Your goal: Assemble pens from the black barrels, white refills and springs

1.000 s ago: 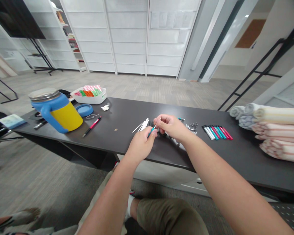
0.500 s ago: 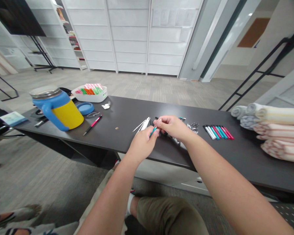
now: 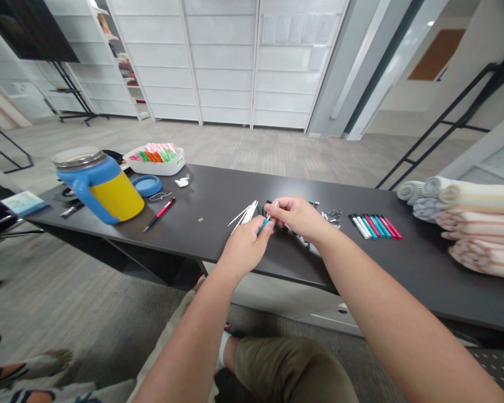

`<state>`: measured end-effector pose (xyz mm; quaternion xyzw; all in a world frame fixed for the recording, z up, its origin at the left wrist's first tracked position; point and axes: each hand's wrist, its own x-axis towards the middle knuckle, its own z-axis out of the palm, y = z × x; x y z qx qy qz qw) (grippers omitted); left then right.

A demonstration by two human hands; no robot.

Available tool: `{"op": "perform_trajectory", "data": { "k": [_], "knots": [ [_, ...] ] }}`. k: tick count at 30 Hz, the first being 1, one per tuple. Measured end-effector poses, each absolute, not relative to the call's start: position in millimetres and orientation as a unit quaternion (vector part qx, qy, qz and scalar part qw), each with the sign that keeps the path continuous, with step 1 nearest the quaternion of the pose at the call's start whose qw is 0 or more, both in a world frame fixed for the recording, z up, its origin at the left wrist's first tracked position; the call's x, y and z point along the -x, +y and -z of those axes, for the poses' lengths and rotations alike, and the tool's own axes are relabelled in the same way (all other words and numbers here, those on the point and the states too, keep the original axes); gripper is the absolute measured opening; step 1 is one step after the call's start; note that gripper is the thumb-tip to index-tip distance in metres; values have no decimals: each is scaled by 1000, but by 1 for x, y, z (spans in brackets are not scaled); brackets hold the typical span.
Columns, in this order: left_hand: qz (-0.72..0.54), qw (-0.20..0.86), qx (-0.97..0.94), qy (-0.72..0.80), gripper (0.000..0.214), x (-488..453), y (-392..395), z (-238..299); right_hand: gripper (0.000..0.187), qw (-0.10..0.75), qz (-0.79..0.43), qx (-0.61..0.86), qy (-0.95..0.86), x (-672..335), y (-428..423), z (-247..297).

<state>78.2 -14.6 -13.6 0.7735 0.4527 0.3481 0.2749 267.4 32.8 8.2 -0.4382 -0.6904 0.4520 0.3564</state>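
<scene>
Close together over the dark table (image 3: 210, 240), my two hands work on one small pen. My left hand (image 3: 246, 246) is closed around a teal pen barrel (image 3: 263, 225). My right hand (image 3: 298, 217) pinches a thin pale piece, which looks like a pen refill (image 3: 271, 211), at the barrel's upper end; the fingers partly hide how far it sits inside. Behind my left hand lie several slim white refills (image 3: 247, 214). Small metallic and dark pen parts (image 3: 332, 217) are scattered behind and under my right hand, partly covered by it.
To the right lies a row of white, teal and red barrels (image 3: 375, 226), then rolled towels (image 3: 479, 224). On the left are a large blue-and-yellow mug (image 3: 117, 193), its blue lid (image 3: 147, 186), a red pen (image 3: 159, 214) and a white basket (image 3: 174, 163) of wrapped packets.
The pale piece between the right fingers seems slightly nearer the teal barrel. Both hands otherwise hold almost the same place, and the objects on the table have not moved.
</scene>
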Motion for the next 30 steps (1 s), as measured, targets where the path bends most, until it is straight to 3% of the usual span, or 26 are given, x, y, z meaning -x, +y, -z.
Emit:
{"op": "perform_trajectory", "data": {
  "k": [7,30],
  "knots": [
    [-333,270,-772,469,35,-78,-13,17,55,352,-381,445,-730,-265,31,-14],
    [-338,262,-770,474,37,-80,-13,16,49,383,-318,441,-747,-267,32,-9]
  ]
}}
